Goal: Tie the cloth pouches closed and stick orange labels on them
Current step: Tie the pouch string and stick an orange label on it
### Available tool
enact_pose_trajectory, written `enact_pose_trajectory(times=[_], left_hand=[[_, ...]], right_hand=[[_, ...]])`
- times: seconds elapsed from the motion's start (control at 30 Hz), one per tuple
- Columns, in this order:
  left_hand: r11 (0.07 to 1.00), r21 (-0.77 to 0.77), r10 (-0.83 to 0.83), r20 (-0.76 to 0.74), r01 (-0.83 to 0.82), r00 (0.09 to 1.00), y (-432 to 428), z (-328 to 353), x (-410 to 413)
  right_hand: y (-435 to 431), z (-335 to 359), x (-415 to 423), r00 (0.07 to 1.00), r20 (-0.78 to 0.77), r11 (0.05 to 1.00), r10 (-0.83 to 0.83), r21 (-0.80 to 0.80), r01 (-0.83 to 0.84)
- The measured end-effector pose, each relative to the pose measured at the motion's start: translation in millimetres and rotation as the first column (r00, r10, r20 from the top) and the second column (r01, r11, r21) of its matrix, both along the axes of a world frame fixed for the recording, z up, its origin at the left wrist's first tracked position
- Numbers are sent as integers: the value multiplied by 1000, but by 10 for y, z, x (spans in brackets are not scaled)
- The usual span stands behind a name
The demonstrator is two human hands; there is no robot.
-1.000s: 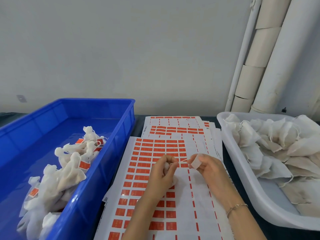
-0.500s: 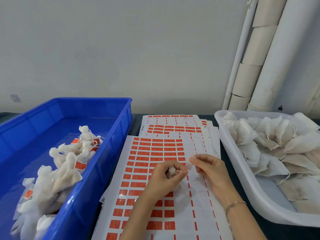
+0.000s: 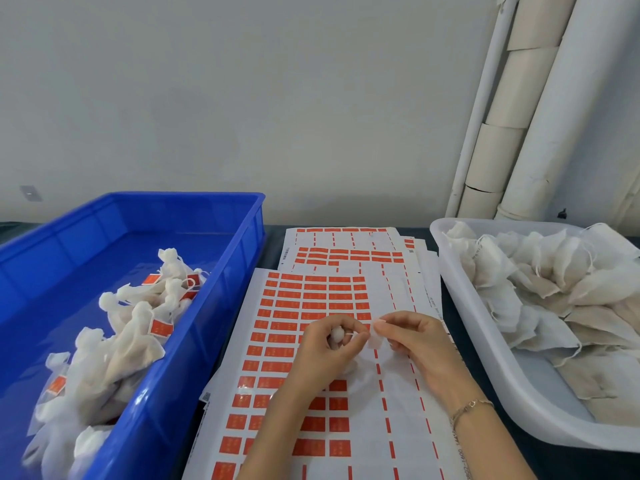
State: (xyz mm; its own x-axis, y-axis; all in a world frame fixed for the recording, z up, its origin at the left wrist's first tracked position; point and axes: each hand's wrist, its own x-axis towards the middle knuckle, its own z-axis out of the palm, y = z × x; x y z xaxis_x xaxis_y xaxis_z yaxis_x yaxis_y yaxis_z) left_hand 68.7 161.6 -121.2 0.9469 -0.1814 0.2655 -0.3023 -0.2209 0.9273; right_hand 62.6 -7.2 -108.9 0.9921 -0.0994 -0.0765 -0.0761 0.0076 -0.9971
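Left hand (image 3: 329,351) grips the pouch (image 3: 336,336) above the label sheet (image 3: 304,299), near centre. Right hand (image 3: 415,341) pinches a pale tab (image 3: 375,341). My concern: an uneven pull could leave the pouch loosely closed.

Orange labels (image 3: 313,292): small pale marks on each, too blurred to read.
Top sheet (image 3: 401,296): fine print with digits along its right margin, illegible.
Back sheet (image 3: 346,268): barcode-like mark at its left edge, unreadable.
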Motion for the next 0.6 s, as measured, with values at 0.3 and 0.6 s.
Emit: enact_pose_trajectory(times=[0.3,0.6], left_hand=[[999,25,26,3,-26,1000,3,-16,25],[999,29,41,-15,-41,999,-4,-18,26]], right_hand=[[-11,-21,17,1000,-2,999,24,-30,-24],[26,17,-15,996,16,996,91,1,-91]])
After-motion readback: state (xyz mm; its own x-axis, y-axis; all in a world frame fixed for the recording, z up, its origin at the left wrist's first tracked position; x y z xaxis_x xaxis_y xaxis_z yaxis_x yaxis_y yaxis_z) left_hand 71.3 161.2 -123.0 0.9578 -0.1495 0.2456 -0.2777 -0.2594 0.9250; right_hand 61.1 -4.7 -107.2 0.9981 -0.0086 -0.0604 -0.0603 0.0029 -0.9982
